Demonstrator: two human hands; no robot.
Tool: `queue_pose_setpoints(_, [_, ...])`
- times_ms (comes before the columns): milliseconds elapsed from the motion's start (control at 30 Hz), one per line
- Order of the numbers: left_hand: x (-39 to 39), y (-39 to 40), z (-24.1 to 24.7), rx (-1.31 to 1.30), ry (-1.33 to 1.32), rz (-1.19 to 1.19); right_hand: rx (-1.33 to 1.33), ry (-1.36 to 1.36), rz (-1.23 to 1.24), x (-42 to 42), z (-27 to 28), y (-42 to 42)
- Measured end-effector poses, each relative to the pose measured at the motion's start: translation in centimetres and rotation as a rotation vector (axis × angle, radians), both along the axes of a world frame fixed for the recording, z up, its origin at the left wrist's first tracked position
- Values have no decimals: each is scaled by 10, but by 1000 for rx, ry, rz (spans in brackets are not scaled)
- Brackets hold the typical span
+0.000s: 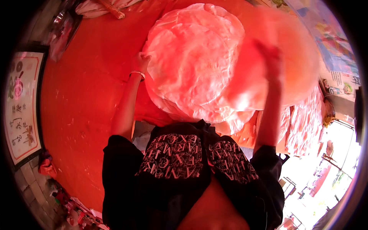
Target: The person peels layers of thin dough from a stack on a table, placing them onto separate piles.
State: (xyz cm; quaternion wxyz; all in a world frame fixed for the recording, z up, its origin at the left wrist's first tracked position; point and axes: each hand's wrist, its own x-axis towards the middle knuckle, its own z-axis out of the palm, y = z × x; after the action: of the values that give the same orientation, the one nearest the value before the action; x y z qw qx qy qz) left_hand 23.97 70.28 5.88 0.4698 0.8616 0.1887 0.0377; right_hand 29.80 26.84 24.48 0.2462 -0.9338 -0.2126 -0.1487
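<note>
A broad stack of thin, pale, round sheets (192, 60), which look like dough or flatbread, lies before me under reddish light. My left hand (141, 61), with a band on its wrist, is at the stack's left edge; whether its fingers grip a sheet is unclear. To the right, a large smooth round sheet (296, 66) is blurred and overlaps the stack's right side. My right hand (268, 57) is blurred over this sheet, its fingers partly spread; I cannot tell whether it holds the sheet or only touches it.
Red-orange cover (80, 86) spreads over the surface at left. A wooden stick (112, 8) rests on cloth at the top left. More wrinkled pale sheets (306, 123) lie at right. A framed picture with writing (24, 106) stands at the far left.
</note>
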Motion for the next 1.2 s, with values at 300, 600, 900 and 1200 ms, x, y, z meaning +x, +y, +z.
queue_pose_setpoints(300, [-15,-27,65,-395,3,-41,-51,307,237,-33,-116,237])
queue_pose_setpoints(600, [-12,-55,84,-641,15,-60,-157,214,422,-36,-88,235])
queue_pose_setpoints(900, [-20,-73,117,-1048,1,-117,743,826,171,-19,-117,164])
queue_pose_setpoints(1200, [-14,-33,25,-792,96,40,434,516,-504,-75,0,-162])
